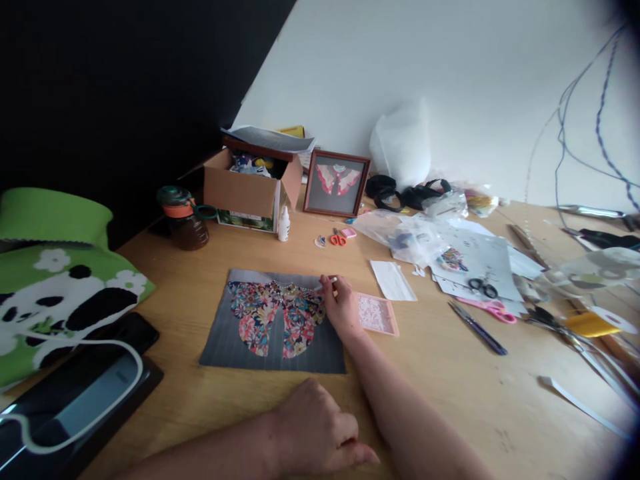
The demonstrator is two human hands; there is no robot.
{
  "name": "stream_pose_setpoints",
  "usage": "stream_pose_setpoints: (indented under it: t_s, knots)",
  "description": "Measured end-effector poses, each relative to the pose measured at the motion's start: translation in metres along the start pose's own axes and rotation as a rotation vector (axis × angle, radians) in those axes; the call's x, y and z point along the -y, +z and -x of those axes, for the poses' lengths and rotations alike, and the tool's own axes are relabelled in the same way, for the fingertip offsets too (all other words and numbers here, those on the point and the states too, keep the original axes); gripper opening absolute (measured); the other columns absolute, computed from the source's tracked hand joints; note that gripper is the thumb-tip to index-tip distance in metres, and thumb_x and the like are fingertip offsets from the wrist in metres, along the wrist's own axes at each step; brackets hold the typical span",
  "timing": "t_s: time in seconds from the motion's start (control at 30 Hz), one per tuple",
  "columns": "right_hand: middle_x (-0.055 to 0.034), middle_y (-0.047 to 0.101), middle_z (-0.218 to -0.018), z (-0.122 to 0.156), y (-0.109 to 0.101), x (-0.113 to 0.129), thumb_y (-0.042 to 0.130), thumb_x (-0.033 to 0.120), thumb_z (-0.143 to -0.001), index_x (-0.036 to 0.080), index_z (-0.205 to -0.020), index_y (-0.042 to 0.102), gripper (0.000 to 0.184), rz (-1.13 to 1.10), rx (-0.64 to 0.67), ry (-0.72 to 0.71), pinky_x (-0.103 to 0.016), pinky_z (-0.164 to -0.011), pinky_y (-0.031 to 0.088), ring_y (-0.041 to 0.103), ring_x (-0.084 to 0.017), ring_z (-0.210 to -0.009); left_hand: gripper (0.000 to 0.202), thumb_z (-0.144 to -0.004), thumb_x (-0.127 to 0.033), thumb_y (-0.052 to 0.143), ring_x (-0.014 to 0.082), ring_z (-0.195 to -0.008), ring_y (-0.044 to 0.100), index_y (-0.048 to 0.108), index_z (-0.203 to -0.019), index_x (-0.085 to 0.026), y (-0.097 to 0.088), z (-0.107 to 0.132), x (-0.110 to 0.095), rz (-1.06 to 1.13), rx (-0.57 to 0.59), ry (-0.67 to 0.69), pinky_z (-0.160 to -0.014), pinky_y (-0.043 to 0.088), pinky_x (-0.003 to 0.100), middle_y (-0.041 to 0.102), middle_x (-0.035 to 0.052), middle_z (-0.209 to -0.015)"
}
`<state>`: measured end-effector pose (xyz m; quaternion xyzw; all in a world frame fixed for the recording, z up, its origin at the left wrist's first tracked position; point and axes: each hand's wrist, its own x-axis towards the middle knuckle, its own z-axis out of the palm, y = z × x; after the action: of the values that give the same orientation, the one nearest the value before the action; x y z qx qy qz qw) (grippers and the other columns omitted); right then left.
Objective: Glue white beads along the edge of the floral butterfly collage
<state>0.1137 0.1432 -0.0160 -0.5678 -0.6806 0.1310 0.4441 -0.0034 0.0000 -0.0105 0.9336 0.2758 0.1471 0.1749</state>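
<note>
A grey fabric sheet (273,365) lies flat on the desk, with a floral collar-shaped fabric piece (257,320) on it. A row of small pale beads appears along the upper edge of the floral piece. My right hand (344,308) rests at the sheet's upper right, fingers pinched round a slim tool with a white end (335,279); its exact kind is too small to tell. Just right of this hand sits a pink tray (395,325) of small pale pieces, partly behind the wrist. Closer to me, my left hand (317,427) rests curled below the sheet, apart from it, with nothing visible in it.
Behind the sheet stand a white glue bottle (283,227), orange scissors (338,239), an open cardboard box (243,193), a drink bottle (187,223) and a framed collar picture (336,183). Rightward lie a white packet (393,280), pink scissors (493,309) and a cutter (479,328).
</note>
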Motion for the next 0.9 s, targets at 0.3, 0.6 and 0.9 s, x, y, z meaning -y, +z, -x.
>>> stream_pose_setpoints:
  t_s: [0.3,0.6,0.9]
  knots:
    - [-0.0051,0.064,-0.068,0.0002,0.0004,0.0004,0.04,0.045,-0.097,0.021,-0.072,0.054,0.037,0.004,0.01,0.008,-0.029,-0.066,0.042,0.061,-0.02,-0.07,0.043,-0.088,-0.057,0.06,0.0169,-0.051,0.064,0.066,-0.063,-0.022,-0.0028,-0.0008,-0.0016,-0.002,0.05,-0.021,-0.048,0.028,0.029,0.065,-0.0015,-0.053]
    - [-0.0052,0.065,-0.069,-0.0003,0.0001,0.0004,0.04,0.046,-0.097,0.022,-0.073,0.054,0.037,-0.002,0.027,0.023,-0.03,-0.068,0.043,0.062,-0.021,-0.071,0.043,-0.087,-0.056,0.062,0.0171,-0.05,0.064,0.065,-0.062,-0.022,-0.0025,-0.0011,-0.0017,-0.006,0.031,-0.014,-0.047,0.025,0.03,0.065,-0.0016,-0.052]
    - [-0.0052,0.066,-0.069,0.0002,0.0002,-0.0002,0.039,0.046,-0.098,0.022,-0.073,0.055,0.038,0.003,0.034,0.033,-0.029,-0.067,0.044,0.062,-0.02,-0.071,0.044,-0.087,-0.056,0.063,0.0156,-0.049,0.062,0.064,-0.061,-0.02,-0.0005,-0.0005,-0.0001,0.003,-0.001,0.0,-0.048,0.029,0.028,0.063,-0.0011,-0.051]
